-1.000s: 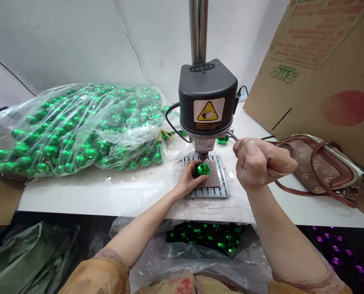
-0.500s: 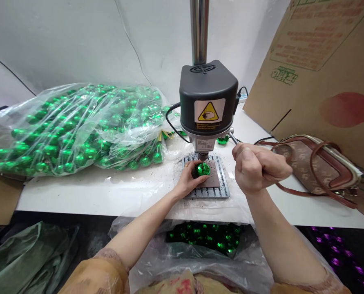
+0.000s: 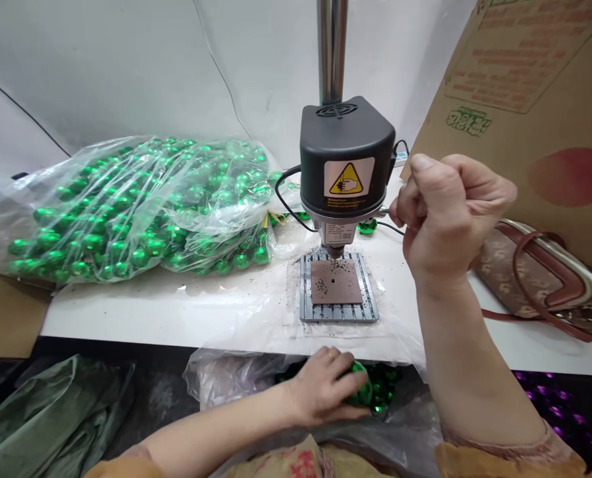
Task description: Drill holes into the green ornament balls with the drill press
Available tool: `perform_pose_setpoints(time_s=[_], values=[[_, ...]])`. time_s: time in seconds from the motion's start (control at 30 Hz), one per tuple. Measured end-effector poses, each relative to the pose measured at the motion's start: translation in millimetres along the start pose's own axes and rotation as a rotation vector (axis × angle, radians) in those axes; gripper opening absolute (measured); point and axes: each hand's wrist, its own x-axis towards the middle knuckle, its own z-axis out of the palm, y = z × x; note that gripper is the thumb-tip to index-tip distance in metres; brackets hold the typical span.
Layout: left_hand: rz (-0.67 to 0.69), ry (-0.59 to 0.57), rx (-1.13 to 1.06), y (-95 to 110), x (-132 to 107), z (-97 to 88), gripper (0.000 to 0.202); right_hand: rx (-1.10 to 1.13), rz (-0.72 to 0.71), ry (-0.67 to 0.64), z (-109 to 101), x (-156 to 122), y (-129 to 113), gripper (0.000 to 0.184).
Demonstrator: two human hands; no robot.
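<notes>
My left hand [image 3: 328, 386] is low in front of the table edge, at the mouth of a plastic bag of shiny green faceted balls. Its fingers curl around one green ball [image 3: 360, 386]. My right hand [image 3: 448, 216] is a fist around the lever [image 3: 384, 211] of a small black drill press [image 3: 346, 159], to the right of its head. Below the chuck [image 3: 334, 252], a brown square board [image 3: 343, 289] with a small hole lies on the slotted metal base [image 3: 338, 315]. Dark shavings are scattered over both.
A large clear bag of green balls [image 3: 126, 212] covers the table's left side. At right stand a cardboard box [image 3: 519, 126] and a brown handbag [image 3: 529, 265]. One green piece [image 3: 368, 227] lies behind the press. Purple balls [image 3: 559, 405] are at lower right.
My left hand has moved from beneath the drill, where it held a green ball, down to the bag. My right hand has risen with the lever. The board is now bare of the ball.
</notes>
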Motion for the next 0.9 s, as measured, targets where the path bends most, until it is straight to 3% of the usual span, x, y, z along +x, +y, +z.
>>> perform_pose_setpoints(time_s=[0.1, 0.2, 0.27, 0.33, 0.5, 0.67, 0.9], values=[[0.057, -0.106, 0.068, 7, -16, 4.9, 0.057, 0.001, 0.012, -0.012, -1, 0, 0, 0.047], [-0.004, 0.010, 0.042, -18, -12, -7.8, 0.044, -0.020, 0.009, -0.014, -1, 0, -1, 0.046], [-0.152, 0.060, 0.073, -53, 1, -25.7, 0.023, -0.037, -0.009, -0.019, -2, -1, 0, 0.046], [-0.320, 0.040, 0.120, -97, 22, -46.9, 0.024, -0.046, -0.025, -0.024, -2, -2, 1, 0.046], [-0.662, -0.250, 0.251, -206, 72, -83.6, 0.043, -0.047, 0.000, 0.007, -3, -3, 2, 0.046], [-0.780, -0.215, 0.330, -263, 94, -81.6, 0.042, -0.003, 0.004, 0.018, -2, -4, 2, 0.048], [-0.856, -0.090, 0.313, -300, 110, -70.6, 0.039, -0.013, 0.027, 0.025, -3, -6, 2, 0.049]])
